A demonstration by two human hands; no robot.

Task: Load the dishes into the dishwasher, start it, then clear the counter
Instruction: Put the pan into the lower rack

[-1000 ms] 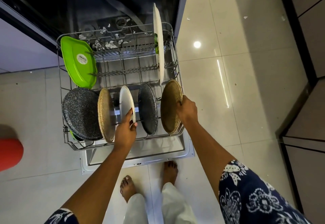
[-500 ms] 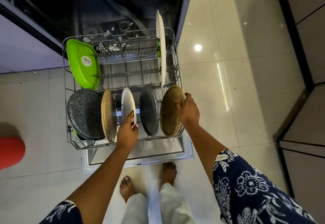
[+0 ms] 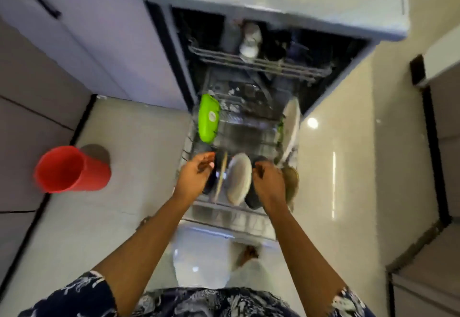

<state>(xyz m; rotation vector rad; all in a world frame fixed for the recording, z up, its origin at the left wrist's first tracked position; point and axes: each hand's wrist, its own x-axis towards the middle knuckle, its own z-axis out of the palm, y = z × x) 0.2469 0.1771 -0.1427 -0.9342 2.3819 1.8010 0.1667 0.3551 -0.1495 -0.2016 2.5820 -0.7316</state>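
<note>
– While both arms reach down over the pulled-out lower rack [image 3: 224,208], your left hand [image 3: 196,177] hangs over its left end with the fingers loosely curled and nothing in it.
– And the other?
– Your right hand [image 3: 268,183]: fingers curled under, back to camera, above a dark plate [image 3: 250,201]. Grip too blurred to tell. White plate [image 3: 239,180] on edge between your hands; brown plate [image 3: 291,182] just right of them.
– Around?
– Green tray [image 3: 209,121] at rear left. Red bin [image 3: 72,168] on the floor, well left.
</note>
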